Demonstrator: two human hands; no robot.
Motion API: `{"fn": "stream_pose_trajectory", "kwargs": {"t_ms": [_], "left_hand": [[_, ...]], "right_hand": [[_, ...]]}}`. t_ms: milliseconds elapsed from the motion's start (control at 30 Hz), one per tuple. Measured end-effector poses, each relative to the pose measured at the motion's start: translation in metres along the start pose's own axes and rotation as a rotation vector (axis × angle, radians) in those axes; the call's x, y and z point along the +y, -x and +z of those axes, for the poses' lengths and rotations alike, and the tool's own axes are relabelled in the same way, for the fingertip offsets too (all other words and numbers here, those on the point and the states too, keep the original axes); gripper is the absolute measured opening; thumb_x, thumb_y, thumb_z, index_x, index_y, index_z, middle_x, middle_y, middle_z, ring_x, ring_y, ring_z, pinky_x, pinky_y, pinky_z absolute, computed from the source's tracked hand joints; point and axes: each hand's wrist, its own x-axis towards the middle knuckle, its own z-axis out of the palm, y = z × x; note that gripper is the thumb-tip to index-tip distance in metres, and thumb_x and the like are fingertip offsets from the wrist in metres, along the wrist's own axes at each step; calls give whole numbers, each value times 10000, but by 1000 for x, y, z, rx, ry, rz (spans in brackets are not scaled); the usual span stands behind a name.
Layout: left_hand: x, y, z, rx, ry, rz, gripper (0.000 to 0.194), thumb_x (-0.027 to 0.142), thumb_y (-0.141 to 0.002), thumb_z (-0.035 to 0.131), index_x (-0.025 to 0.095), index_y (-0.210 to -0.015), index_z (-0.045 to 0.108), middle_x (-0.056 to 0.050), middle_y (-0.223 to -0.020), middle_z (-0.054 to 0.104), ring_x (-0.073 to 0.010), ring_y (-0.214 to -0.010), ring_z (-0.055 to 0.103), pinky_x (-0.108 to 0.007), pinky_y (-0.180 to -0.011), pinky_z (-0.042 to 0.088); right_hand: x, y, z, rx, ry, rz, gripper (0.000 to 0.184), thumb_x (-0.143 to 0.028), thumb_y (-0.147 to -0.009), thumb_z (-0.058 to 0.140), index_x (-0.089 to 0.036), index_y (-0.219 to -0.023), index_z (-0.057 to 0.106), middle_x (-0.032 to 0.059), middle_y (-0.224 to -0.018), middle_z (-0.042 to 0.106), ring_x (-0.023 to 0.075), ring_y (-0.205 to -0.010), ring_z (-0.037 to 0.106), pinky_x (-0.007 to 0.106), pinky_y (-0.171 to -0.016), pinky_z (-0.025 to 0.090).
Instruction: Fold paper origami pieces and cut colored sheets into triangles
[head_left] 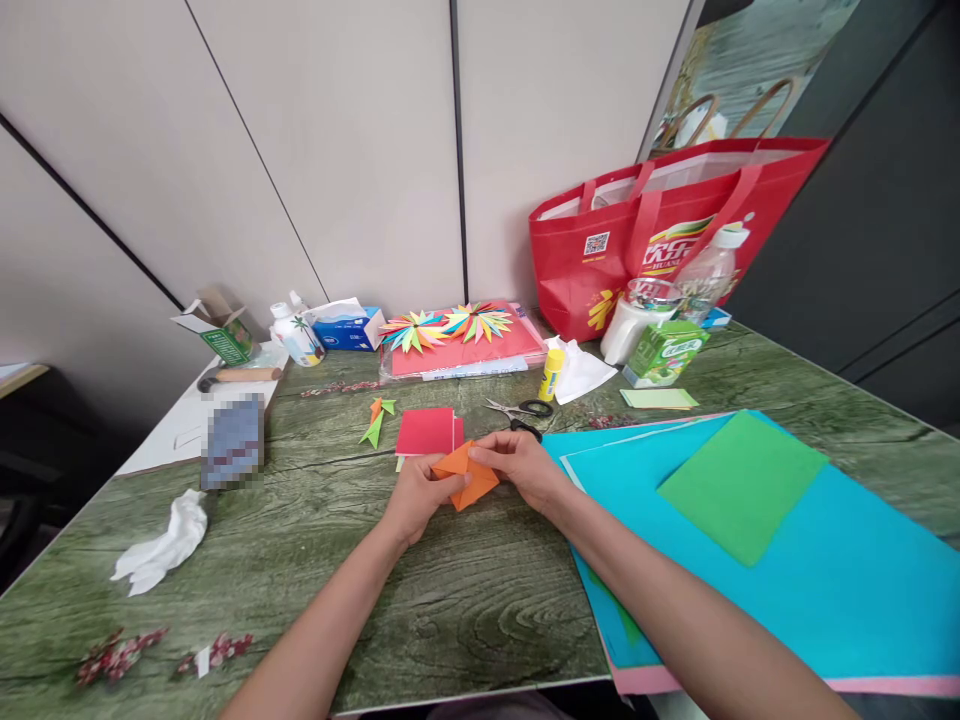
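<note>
At the middle of the counter (300, 560), in the head view, an orange folded paper (482, 489) is held between both hands, just on the near side of a stack of red paper squares (424, 430). The left hand's (426, 497) grip is closed, thumb laid over the left part of the paper; the right hand's (523, 466) grip is likewise closed, pinching the upper right edge. Whether the paper touches the counter cannot be determined. Black-handled scissors (535, 408) lie just beyond the right hand, with a yellow glue stick (551, 375) standing near them. Left of the red stack lies a small green-and-orange folded piece (377, 424). To the right, a green square (742, 485) lies on a large blue sheet (825, 590). At the far side stands a red bag (570, 260).
</note>
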Motion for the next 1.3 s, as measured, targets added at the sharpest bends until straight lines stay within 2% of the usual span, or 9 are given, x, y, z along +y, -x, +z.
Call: {"fn": "stream_pose_trajectory", "kwargs": {"t_ms": [167,333,500,700,767,933,1100,1167,1300], "left_hand": [[1,0,-1,18,-16,8,198,242,-541,730,110,-660,643,10,-578,598,-78,-485,479,-179,-462,365],[1,-1,-1,28,-13,15,190,234,-553,722,110,-678,650,13,-571,595,-72,-474,471,-171,-455,347],[-2,0,2,15,-1,17,173,225,-548,727,117,-659,650,18,-581,601,-76,-500,489,-177,-485,381],[-2,-1,-1,69,9,41,206,248,-565,725,112,-703,655,7,-591,604,-80,-499,491,-187,-493,383],[-2,-1,-3,78,7,43,216,256,-567,725,109,-708,651,2,-588,602,-86,-503,494,-191,-488,378],[3,0,-3,9,-97,61,229,271,-588,722,107,-733,653,0,-617,605,-88,-530,494,-188,-504,367],[12,1,-6,-94,-91,108,321,290,-602,722,149,-879,644,-32,-835,653,-146,-735,564,-236,-676,426],[11,0,-7,-44,-92,149,274,328,-643,689,156,-852,649,-33,-844,654,-147,-754,564,-240,-699,426],[7,-2,-6,104,-164,181,221,358,-651,668,139,-680,661,-22,-677,644,-131,-634,543,-228,-613,415]], "right_hand": [[-1,1,1,22,46,-65,232,-340,-511,751,-150,-559,626,-16,-583,611,95,-526,502,234,-539,381],[1,-2,1,-6,75,-38,251,-386,-579,684,-146,-638,640,-20,-592,592,93,-523,479,230,-530,366],[5,-2,6,160,81,-121,221,-301,-574,652,-147,-471,531,-59,-460,469,61,-453,364,200,-452,267],[6,-1,10,117,85,-149,235,-363,-577,668,-148,-668,639,-3,-657,617,111,-589,496,236,-586,388],[5,-1,10,134,92,-144,241,-373,-568,673,-150,-647,628,-4,-637,611,113,-580,495,237,-579,387],[4,0,10,199,130,-152,193,-330,-558,662,-149,-574,597,-19,-577,577,102,-540,466,233,-549,360],[6,-1,8,179,175,-169,145,-291,-566,635,-152,-572,595,-21,-591,579,104,-557,469,235,-572,362],[8,-1,8,130,209,-173,140,-290,-582,622,-153,-580,595,-20,-600,581,107,-568,474,235,-575,362],[12,0,8,38,303,-173,144,-283,-608,603,-146,-566,582,-31,-573,549,95,-553,453,223,-555,343]]}}
